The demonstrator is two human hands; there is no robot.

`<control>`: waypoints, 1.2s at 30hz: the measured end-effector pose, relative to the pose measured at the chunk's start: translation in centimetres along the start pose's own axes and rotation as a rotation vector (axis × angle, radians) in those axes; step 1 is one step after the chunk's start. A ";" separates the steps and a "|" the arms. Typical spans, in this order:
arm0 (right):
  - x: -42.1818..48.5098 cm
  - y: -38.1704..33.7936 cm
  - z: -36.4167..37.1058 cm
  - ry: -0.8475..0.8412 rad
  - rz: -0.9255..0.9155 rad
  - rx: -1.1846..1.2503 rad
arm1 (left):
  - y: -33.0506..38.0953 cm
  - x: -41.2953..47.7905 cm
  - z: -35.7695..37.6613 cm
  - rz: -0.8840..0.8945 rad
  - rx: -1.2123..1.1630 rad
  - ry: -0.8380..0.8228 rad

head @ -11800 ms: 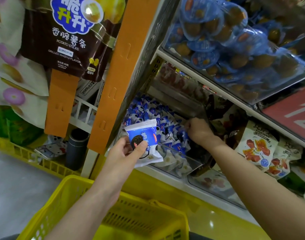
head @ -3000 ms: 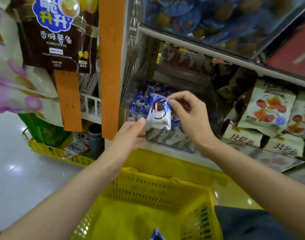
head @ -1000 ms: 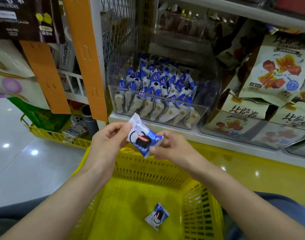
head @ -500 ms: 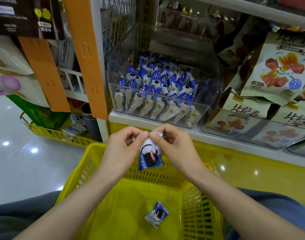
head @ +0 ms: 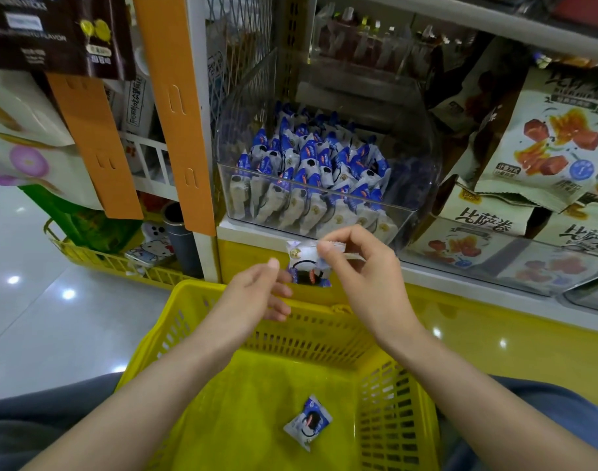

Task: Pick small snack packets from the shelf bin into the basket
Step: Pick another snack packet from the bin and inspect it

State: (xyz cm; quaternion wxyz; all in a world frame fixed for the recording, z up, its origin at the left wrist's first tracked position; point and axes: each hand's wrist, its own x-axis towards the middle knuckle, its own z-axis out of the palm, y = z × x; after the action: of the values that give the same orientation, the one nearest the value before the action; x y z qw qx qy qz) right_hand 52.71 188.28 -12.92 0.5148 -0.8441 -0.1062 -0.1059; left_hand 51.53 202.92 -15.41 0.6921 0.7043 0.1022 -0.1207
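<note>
A blue-and-white snack packet (head: 307,266) hangs above the far rim of the yellow basket (head: 195,302). My right hand (head: 365,277) pinches its top edge between thumb and forefinger. Just left of the packet, my left hand (head: 256,295) has relaxed fingers and grips nothing that I can see. Another packet of the same kind (head: 307,423) lies on the basket floor. On the shelf above, the clear bin (head: 411,185) holds several more packets (head: 311,164).
Larger snack bags (head: 542,141) fill the shelf to the right of the bin. Orange hanging strips (head: 175,107) and hung bags are at the left. A second yellow basket (head: 97,261) stands on the floor at the left. The yellow shelf base (head: 494,334) lies behind my basket.
My left hand has let go of the packet's top and dropped slightly to the left. My right hand still pinches the packet, which has turned a little.
</note>
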 end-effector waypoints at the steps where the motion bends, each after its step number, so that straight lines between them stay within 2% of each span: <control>1: -0.1 0.0 0.0 -0.021 -0.025 -0.004 | 0.3 0.0 -0.1 -0.055 -0.097 -0.019; 3: -0.5 0.0 0.2 -0.060 -0.113 -0.042 | 0.6 0.2 -0.7 -0.095 -0.254 -0.057; 6: -1.0 0.1 0.3 -0.124 -0.322 -0.244 | 0.7 0.1 -1.1 -0.022 -0.359 -0.117; 9: -1.2 0.3 0.5 -0.177 -0.485 -0.430 | 0.5 -0.1 -0.8 0.043 -0.346 -0.031; 11: -1.3 0.0 0.8 -0.162 -0.396 -0.385 | 0.4 0.1 -0.7 0.076 -0.310 0.075; 13: -1.4 -0.4 1.0 -0.097 -0.163 -0.153 | 0.5 0.2 -0.8 0.122 -0.280 0.134; 16: -0.9 -0.8 1.2 -0.041 0.239 0.184 | 0.6 0.0 -0.6 0.169 -0.256 0.086; 19: -0.6 -0.7 1.2 -0.167 0.463 0.429 | 0.3 -0.1 -0.2 0.201 -0.206 0.023; 21: -0.6 -0.6 1.3 -0.214 0.495 0.483 | -0.1 -0.1 -0.1 0.312 0.047 0.110; 23: -0.7 -0.5 1.4 -0.191 0.492 0.479 | -0.4 -0.3 0.0 0.423 0.313 0.196; 29: -0.7 -0.6 1.5 -0.160 0.438 0.501 | -0.8 -0.8 0.4 0.466 0.418 0.176; 36: -0.5 -0.2 1.6 -0.190 0.394 0.426 | -1.0 -1.0 0.1 0.422 0.447 0.037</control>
State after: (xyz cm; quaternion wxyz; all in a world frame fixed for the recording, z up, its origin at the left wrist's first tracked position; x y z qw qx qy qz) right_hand 52.26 189.73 -13.65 0.6785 -0.7277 -0.0078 0.1003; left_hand 50.28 202.82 -16.02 0.5277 0.8469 -0.0631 0.0191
